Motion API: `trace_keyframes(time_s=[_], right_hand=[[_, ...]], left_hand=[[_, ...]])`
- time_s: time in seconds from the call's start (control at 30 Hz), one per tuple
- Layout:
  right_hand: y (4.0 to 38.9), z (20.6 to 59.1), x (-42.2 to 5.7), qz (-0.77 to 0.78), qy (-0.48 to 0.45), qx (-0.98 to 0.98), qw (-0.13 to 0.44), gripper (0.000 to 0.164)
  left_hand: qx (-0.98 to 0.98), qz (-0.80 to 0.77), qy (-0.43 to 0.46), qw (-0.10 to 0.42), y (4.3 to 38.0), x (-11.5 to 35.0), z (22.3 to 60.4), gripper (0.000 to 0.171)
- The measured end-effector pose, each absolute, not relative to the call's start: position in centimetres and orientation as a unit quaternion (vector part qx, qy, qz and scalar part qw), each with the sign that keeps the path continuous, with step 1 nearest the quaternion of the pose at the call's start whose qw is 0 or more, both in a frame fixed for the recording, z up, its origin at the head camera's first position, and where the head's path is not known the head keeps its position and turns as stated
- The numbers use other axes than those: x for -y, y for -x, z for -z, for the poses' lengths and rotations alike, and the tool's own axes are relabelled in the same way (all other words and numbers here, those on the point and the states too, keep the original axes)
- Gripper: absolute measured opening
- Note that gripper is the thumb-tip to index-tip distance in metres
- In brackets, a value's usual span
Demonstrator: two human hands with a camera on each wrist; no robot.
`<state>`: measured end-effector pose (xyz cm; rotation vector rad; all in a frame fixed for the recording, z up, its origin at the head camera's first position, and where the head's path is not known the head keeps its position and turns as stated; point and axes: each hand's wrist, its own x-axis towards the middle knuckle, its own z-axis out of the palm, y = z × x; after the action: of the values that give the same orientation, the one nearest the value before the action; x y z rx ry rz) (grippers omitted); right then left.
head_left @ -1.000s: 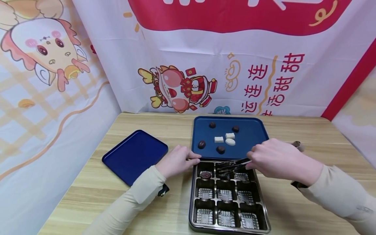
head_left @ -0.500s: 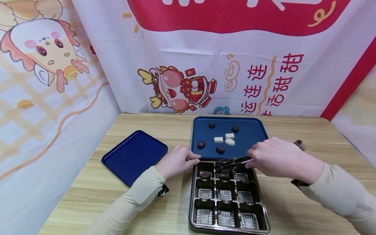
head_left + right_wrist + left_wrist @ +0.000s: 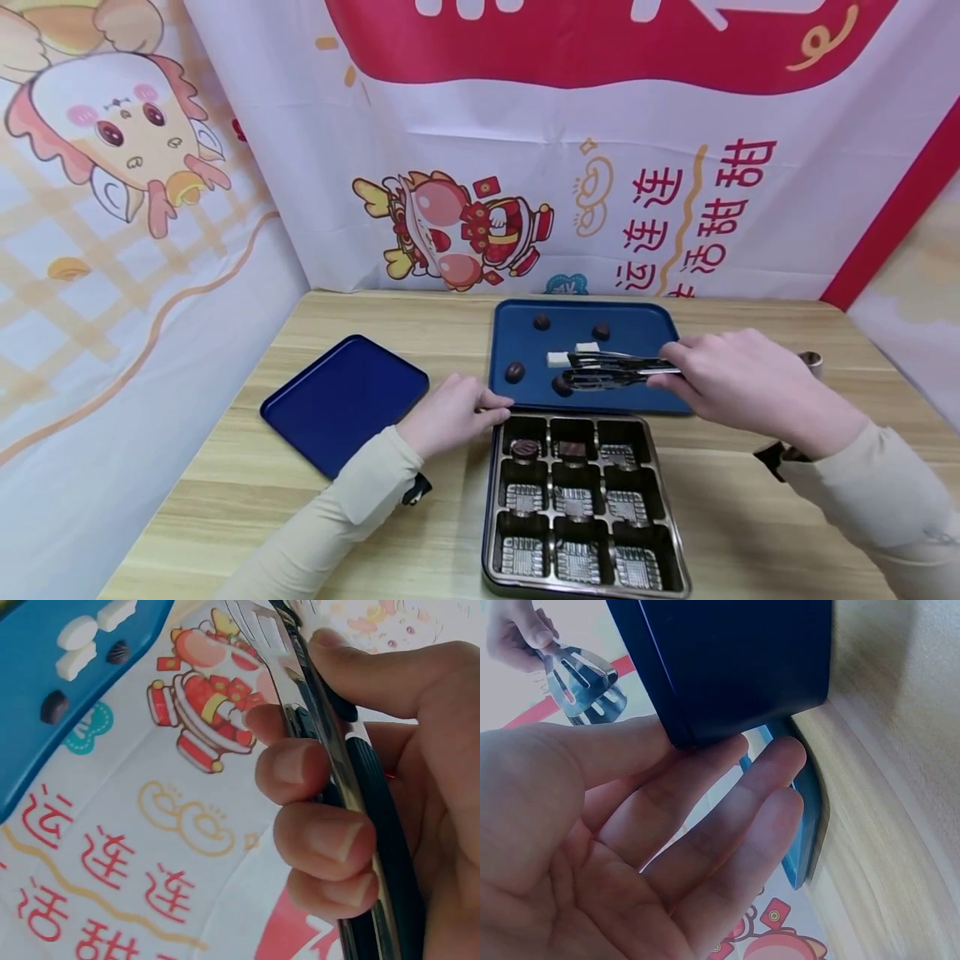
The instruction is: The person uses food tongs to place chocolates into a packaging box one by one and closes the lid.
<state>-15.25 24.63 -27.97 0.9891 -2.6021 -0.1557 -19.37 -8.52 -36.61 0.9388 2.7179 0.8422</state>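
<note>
The chocolate box point(image 3: 581, 508) has a gold tray of small compartments. An oval dark chocolate point(image 3: 525, 448) lies in its far-left compartment, a square one point(image 3: 573, 450) in the one beside it. My left hand point(image 3: 450, 414) touches the box's far-left corner with thumb and fingertips; in the left wrist view the other fingers point(image 3: 761, 832) stretch free. My right hand point(image 3: 738, 379) grips metal tongs point(image 3: 618, 371) by their dark handles. The tongs' slotted ends hang over the blue tray point(image 3: 652, 321), partly covering a dark chocolate point(image 3: 561, 385) and the white pieces. I see nothing between them.
On the blue tray lie other dark chocolates point(image 3: 514, 372) and white pieces point(image 3: 587, 347). A smaller dark-blue tray point(image 3: 348, 400) is at the left on the wooden table point(image 3: 217, 500). Printed cloth point(image 3: 465, 117) hangs behind the table.
My right hand has lifted the tongs out of the box and moved them up and over the blue tray. The square chocolate now shows in its compartment. My left hand stays put.
</note>
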Motion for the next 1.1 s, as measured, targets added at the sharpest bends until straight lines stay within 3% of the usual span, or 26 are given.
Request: trace_keyframes(time_s=[0.27, 0.4, 0.7, 0.93, 1.1], right_hand=[[16.0, 31.0, -26.0, 0.024, -0.339, 0.905, 0.258, 0.032], [16.4, 32.2, -26.7, 0.011, -0.322, 0.908, 0.268, 0.03], [18.7, 34.4, -27.1, 0.017, -0.323, 0.916, 0.239, 0.035], [19.6, 34.9, -25.6, 0.024, -0.326, 0.932, 0.157, 0.035], [20.0, 35.6, -24.9, 0.03, -0.334, 0.932, 0.139, 0.035]], left_hand=[[-0.904, -0.286, -0.308, 0.082, 19.2, 8.3, 36.7, 0.022], [-0.903, -0.288, -0.307, 0.084, 19.2, 8.2, 36.8, 0.023], [-0.901, -0.29, -0.312, 0.084, 19.1, 8.3, 36.7, 0.023], [-0.903, -0.287, -0.309, 0.08, 19.2, 8.4, 36.6, 0.023], [-0.905, -0.285, -0.306, 0.08, 19.3, 8.4, 36.5, 0.023]])
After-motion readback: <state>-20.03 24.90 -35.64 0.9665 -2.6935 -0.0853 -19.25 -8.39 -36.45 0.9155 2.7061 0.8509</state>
